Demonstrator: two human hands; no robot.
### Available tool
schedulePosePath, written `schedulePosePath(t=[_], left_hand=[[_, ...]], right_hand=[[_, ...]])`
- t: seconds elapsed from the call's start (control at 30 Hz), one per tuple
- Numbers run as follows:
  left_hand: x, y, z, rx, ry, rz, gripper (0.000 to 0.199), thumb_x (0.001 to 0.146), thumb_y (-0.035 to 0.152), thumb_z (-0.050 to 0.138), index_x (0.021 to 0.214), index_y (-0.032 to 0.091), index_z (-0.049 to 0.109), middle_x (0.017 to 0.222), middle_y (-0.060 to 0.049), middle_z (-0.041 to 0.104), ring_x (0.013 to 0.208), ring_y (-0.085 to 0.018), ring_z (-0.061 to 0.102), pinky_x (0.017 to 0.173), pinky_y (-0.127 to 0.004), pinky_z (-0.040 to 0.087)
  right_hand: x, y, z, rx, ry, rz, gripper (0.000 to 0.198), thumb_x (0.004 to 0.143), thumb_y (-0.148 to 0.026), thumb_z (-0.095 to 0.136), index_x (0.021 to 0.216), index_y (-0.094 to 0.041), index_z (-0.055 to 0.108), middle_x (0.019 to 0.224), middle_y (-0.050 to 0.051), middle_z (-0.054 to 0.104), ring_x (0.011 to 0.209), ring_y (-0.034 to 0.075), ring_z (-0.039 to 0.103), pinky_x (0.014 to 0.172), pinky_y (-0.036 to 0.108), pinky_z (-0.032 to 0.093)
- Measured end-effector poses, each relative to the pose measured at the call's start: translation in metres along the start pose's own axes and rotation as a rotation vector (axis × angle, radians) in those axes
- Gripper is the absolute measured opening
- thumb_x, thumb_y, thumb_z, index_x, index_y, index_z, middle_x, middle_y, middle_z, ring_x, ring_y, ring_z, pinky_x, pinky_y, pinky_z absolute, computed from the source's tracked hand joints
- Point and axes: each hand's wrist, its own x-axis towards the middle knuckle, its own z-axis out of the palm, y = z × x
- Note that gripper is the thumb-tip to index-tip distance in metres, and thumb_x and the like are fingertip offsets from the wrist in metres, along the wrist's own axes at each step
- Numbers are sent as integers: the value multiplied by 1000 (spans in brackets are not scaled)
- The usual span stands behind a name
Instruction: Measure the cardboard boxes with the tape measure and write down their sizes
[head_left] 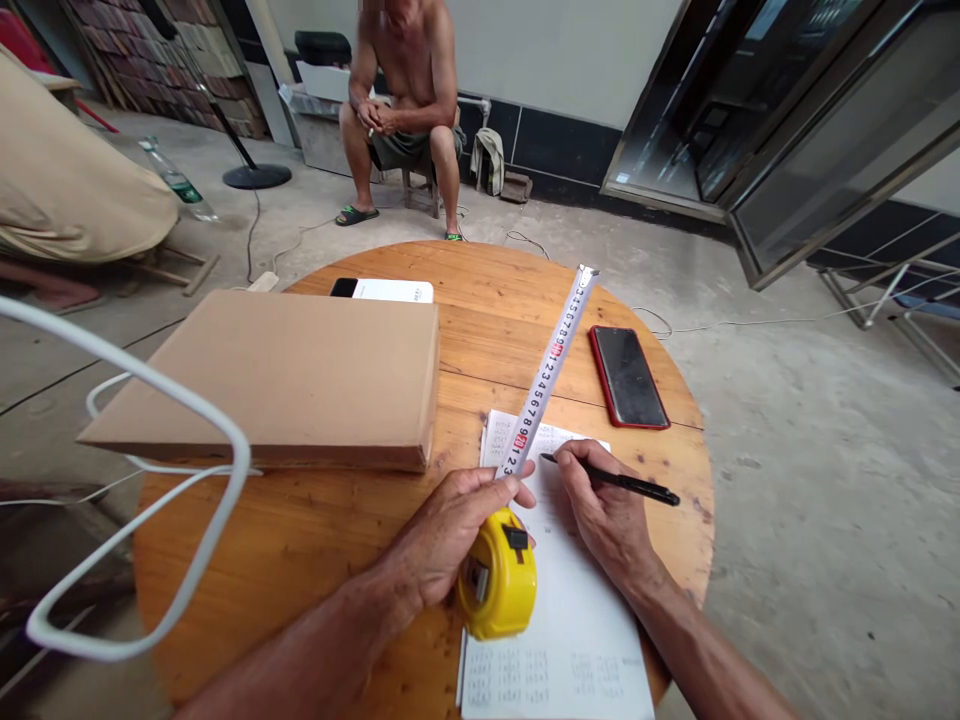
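My left hand is closed on a yellow tape measure, its thumb pressing the drawn-out blade. The white blade slants up and away over the table, its metal hook at the far end and numbers past 20 showing near my thumb. My right hand pinches a black pen, tip pointing left, over a paper pad. Rows of small handwriting cover the pad's lower part and a bit of its top. Left of my hands lies a closed brown cardboard box.
The round wooden table also bears a red-cased phone and a white device behind the box. A white cable loops close at left. Beyond the table, a person sits on a stool; an open door stands at right.
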Motion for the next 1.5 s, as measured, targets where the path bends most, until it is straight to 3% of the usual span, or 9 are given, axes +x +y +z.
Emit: schedulePosePath(t=[0.33,0.87,1.23,1.5], left_hand=[[1,1,1,2,14,-16,23,80,35,60,72,13,62,137,-9,49,55,-8,63,48,-20,44],[0,0,-2,5,9,-4,23,79,35,60,72,13,63,142,-10,44,57,-10,64,48,-21,44],[2,-1,-2,1,-6,-6,23,80,35,60,73,13,63,143,-10,41,57,-10,64,47,-21,44],[2,0,-2,28,-14,1,24,82,35,59,74,13,63,141,-11,44,58,-9,64,51,-21,45]], right_hand=[[3,-1,1,-17,-11,-68,14,88,-21,49,77,-18,57,67,-2,56,60,11,48,57,23,38],[3,-2,1,4,-21,-29,16,88,-23,50,75,-18,58,65,-2,55,58,11,46,55,23,36],[1,2,-4,124,48,159,21,89,-34,48,76,-19,55,53,-5,48,45,9,41,43,21,33],[0,3,-6,139,27,156,21,89,-33,48,74,-19,55,54,-4,48,45,9,41,43,21,33]])
